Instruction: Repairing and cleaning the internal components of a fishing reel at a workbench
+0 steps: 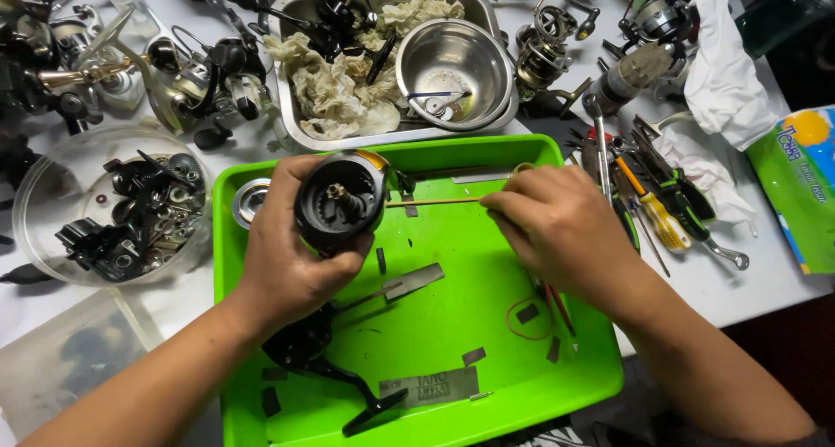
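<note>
My left hand (pixel 283 256) grips a black fishing reel body (pixel 339 202) with a gold rim, its open side facing up and a metal shaft showing inside. My right hand (pixel 557 225) pinches a thin wooden stick (pixel 432 203) whose tip reaches the reel's inside. Both hands hover over a bright green plastic tray (pixel 452 334). In the tray, under my left wrist, lies a black reel part with a handle arm (pixel 335 369).
A steel tray (pixel 300 116) holds dirty rags and a steel bowl (pixel 454 64). A clear round dish of black reel parts (pixel 130 212) sits left. Several reels crowd the back. Screwdrivers and pliers (pixel 652 195) lie right, beside white tissues and a green tissue pack (pixel 796 186).
</note>
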